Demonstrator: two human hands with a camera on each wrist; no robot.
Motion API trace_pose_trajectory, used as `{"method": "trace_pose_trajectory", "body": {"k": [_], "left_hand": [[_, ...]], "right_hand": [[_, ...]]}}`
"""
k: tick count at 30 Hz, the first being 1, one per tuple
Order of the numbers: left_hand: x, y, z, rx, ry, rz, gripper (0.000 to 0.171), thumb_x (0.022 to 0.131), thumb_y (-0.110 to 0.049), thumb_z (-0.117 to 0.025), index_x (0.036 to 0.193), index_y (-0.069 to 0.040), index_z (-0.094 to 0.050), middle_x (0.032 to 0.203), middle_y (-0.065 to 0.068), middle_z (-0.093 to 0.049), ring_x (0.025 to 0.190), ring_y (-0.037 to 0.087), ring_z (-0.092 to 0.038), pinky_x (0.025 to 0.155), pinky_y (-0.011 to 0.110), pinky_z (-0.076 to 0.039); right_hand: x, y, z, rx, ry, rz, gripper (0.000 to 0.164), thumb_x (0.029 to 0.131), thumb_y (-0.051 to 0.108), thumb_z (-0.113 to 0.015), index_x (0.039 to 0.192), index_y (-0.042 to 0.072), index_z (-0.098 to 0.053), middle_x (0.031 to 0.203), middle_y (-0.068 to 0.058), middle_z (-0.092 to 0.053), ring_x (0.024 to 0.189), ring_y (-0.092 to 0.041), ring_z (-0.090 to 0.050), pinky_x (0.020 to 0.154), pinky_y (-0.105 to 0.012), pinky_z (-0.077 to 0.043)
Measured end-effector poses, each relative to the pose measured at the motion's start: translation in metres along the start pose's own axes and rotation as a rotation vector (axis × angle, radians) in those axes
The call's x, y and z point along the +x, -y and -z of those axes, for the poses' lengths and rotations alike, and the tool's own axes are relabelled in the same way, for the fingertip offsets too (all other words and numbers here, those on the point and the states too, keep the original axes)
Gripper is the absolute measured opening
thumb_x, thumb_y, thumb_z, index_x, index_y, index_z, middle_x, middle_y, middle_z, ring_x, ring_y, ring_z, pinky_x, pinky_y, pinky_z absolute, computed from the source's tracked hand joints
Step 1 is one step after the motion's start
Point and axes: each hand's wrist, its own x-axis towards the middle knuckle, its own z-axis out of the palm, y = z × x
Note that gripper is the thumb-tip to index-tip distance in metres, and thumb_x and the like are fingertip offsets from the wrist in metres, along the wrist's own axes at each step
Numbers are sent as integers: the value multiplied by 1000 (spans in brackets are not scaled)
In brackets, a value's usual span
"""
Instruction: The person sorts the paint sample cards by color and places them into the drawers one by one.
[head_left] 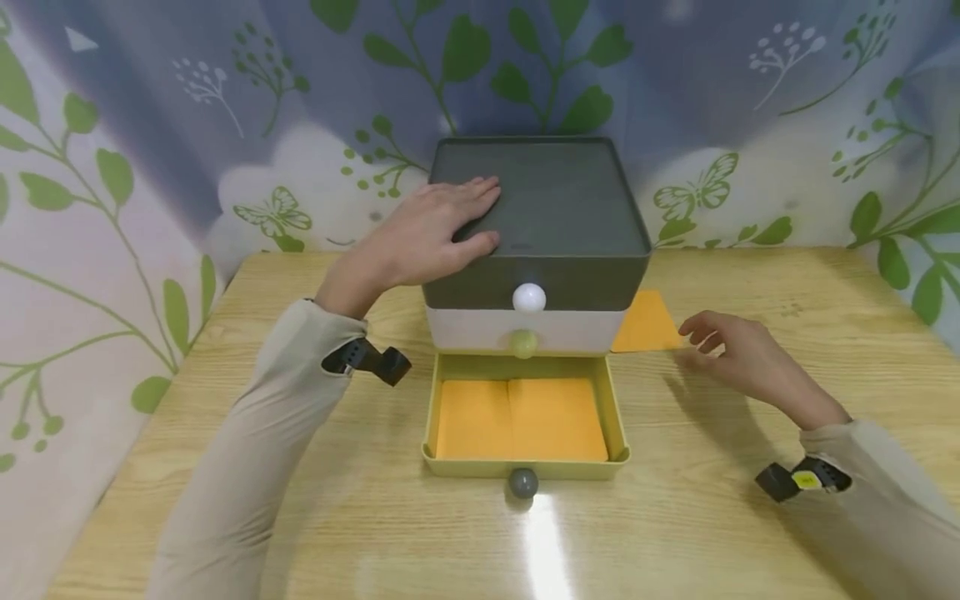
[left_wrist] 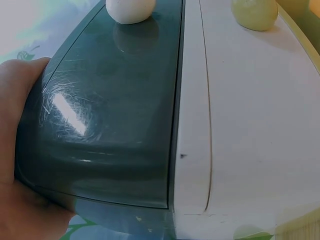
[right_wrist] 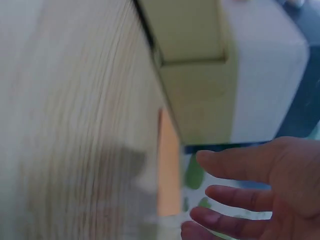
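A small stacked drawer box (head_left: 555,200) with a dark grey upper part and white and yellow-green parts below stands on the table. My left hand (head_left: 431,229) rests on the left of its top, fingers extended. The bottom drawer (head_left: 525,470) is pulled out towards me, with orange paper pieces (head_left: 555,417) lying flat inside it. At the box's right side lies another orange paper sheet (head_left: 647,322) on the table. My right hand (head_left: 738,354) hovers just right of that sheet, its fingers loosely bent and holding nothing. In the right wrist view its fingers (right_wrist: 235,165) are apart.
The wooden table (head_left: 360,533) runs up to a curtain (head_left: 360,92) printed with leaves and butterflies. A white knob (head_left: 529,297), a green knob (head_left: 523,342) and a grey knob (head_left: 523,483) stick out from the drawer fronts.
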Motion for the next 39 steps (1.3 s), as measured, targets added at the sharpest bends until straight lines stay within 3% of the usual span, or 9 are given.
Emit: {"method": "trace_pose_trajectory", "body": {"k": [5, 10, 16, 21, 24, 27, 29, 35, 39], "left_hand": [[1, -2, 0, 15, 35, 0, 65, 102, -41, -36, 153, -3, -21, 160, 10, -16, 147, 22, -14, 118, 38, -12], [1, -3, 0, 13, 42, -2, 65, 102, -41, -36, 153, -4, -20, 160, 10, -15, 147, 22, -13, 118, 38, -11], [2, -6, -1, 7, 30, -10, 65, 102, -42, -36, 153, -4, -21, 160, 10, -16, 147, 21, -14, 118, 38, -11], [1, -6, 1, 3, 22, -7, 66, 102, -43, -36, 153, -4, -22, 160, 9, -16, 147, 21, -14, 118, 38, -12], [0, -4, 1, 1, 17, 0, 65, 101, -42, -37, 152, -4, -22, 159, 9, -17, 147, 21, -15, 118, 39, -12], [-1, -3, 1, 0, 16, 6, 65, 101, -42, -37, 152, -4, -22, 159, 9, -17, 147, 21, -15, 118, 39, -12], [-1, -3, 0, -2, 18, 10, 65, 101, -42, -37, 152, -4, -22, 159, 9, -17, 147, 21, -15, 118, 39, -12], [-1, -2, 0, 0, 13, 11, 65, 101, -41, -38, 152, -3, -24, 159, 9, -18, 147, 22, -16, 118, 39, -13], [-1, -1, 0, 0, 8, 9, 65, 101, -41, -38, 152, -3, -25, 159, 10, -19, 146, 22, -17, 117, 39, -14]], "right_hand": [[28, -12, -2, -25, 94, -33, 60, 86, 21, -72, 128, -14, -48, 126, -36, -50, 111, -51, -50, 88, -61, -44], [50, -17, -5, -83, 183, -37, 82, 85, 30, -74, 138, -18, -34, 140, -42, -31, 126, -57, -32, 102, -65, -29], [57, -23, -12, -91, 263, 0, 73, 93, 31, -65, 141, -14, -33, 147, -42, -16, 133, -60, -15, 106, -68, -17], [56, -23, -12, -153, 250, -3, 71, 93, 32, -65, 142, -10, -35, 144, -37, -26, 126, -60, -24, 101, -69, -26], [56, -20, -9, -210, 252, -7, 77, 87, 36, -71, 140, -8, -38, 131, -34, -38, 113, -53, -39, 90, -64, -39], [54, -13, -7, -220, 280, -15, 83, 82, 37, -76, 140, -8, -39, 120, -33, -44, 103, -46, -48, 83, -58, -44], [50, -11, -7, -218, 281, -23, 83, 79, 39, -78, 137, -9, -42, 117, -33, -45, 101, -45, -49, 82, -56, -45], [45, -12, -9, -179, 250, -2, 75, 77, 39, -80, 121, -12, -49, 130, -37, -40, 117, -53, -41, 93, -62, -39], [44, -13, -8, -151, 244, -43, 80, 69, 41, -86, 119, -9, -49, 119, -32, -48, 108, -48, -46, 87, -59, -42]]}}
